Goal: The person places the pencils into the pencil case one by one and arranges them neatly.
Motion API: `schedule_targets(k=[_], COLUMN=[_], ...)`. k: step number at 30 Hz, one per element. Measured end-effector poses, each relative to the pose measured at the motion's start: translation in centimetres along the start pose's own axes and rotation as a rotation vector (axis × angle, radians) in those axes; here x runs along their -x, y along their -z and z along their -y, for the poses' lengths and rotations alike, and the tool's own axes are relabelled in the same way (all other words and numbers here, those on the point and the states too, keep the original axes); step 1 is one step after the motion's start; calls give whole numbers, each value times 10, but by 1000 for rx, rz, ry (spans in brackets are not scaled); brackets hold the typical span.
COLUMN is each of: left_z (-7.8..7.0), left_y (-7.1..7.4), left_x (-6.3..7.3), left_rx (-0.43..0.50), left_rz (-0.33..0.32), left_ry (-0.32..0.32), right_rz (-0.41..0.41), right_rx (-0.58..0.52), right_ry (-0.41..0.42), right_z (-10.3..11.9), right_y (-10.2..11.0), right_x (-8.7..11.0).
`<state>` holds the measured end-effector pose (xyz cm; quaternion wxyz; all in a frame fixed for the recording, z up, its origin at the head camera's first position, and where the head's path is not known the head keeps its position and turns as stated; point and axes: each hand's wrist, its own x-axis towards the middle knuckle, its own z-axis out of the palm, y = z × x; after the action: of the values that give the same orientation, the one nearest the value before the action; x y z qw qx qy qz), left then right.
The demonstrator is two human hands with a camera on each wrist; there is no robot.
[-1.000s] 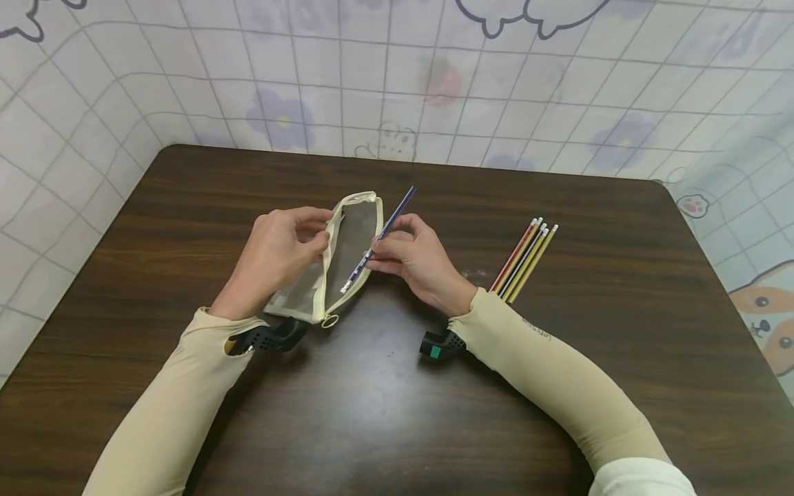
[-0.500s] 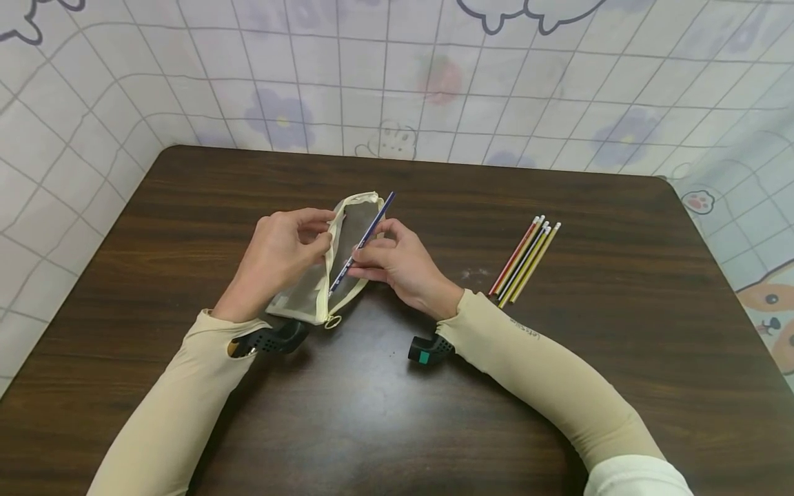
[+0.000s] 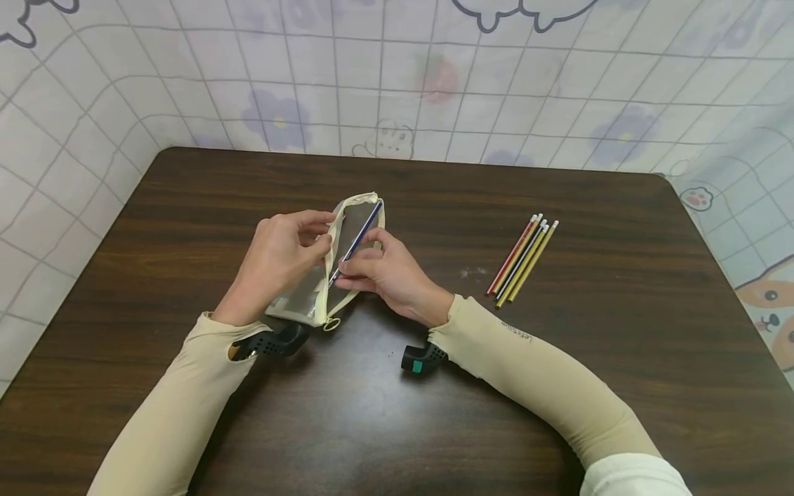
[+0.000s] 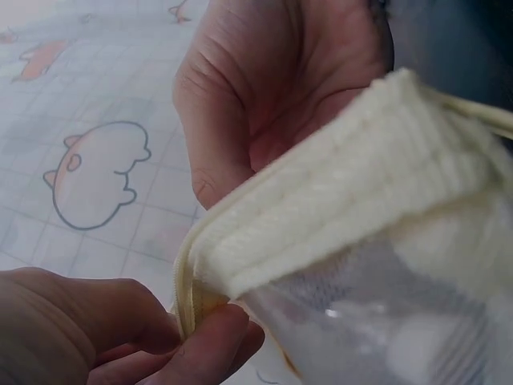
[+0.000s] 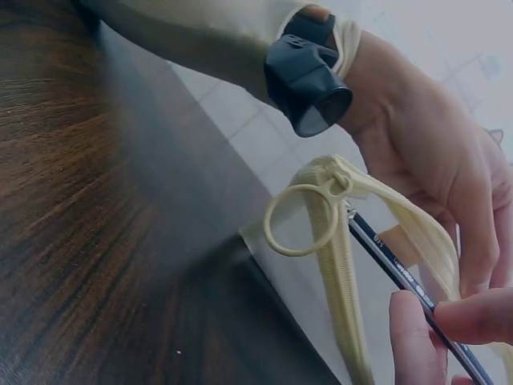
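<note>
A pale-yellow-trimmed see-through zip pouch (image 3: 300,296) lies unzipped on the table. My left hand (image 3: 279,255) pinches the left edge of its opening; in the left wrist view the thumb and finger (image 4: 200,345) grip the zipper tape. My right hand (image 3: 397,275) pinches a dark blue pencil (image 3: 364,227), which slants inside the opening with its lower end down toward the zipper-pull corner. The right wrist view shows that pencil (image 5: 401,277) between thumb and fingers, beside the ring-shaped zipper pull (image 5: 276,228). The pencil's lower tip is partly hidden by the trim.
Several pencils (image 3: 524,262), red, dark and yellow with white ends, lie side by side on the table to the right of my right hand. The dark wooden table (image 3: 384,427) ends at the back against a patterned grid curtain (image 3: 347,83).
My right hand has moved left and slightly down, bringing the blue pencil from over the pouch's right edge to inside its opening. The left hand has kept its grip on the edge.
</note>
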<state>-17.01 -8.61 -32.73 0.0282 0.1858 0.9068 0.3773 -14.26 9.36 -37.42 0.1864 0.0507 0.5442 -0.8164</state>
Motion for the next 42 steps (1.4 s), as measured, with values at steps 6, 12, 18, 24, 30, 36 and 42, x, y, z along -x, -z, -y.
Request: schedule_targets(k=[6,12,18,24,30,36,42], left_z=[0,0,-1,-1,-2,-2,-3], left_y=[0,1,3,4,5,5,5], left_x=[1,1,1,2,2,3,4], left_rx=[-5,-9,-15,7,4,-4,-2], left_rz=[3,6,-1,-1,0,9,20], left_ry=[-4,-4,-10,-1,6,5,-1], right_rz=[15,10,46,56,16,-43,-103], right_rx=[28,138,236,299,379,495,601], right_ry=[-31,-65,-80,36,121,172,218], right_z=[-1,2,4,11,23,44,67], right_y=[-1,-1,-2,4,27,55,81], right_x=[1,2,6,15,24,38,55])
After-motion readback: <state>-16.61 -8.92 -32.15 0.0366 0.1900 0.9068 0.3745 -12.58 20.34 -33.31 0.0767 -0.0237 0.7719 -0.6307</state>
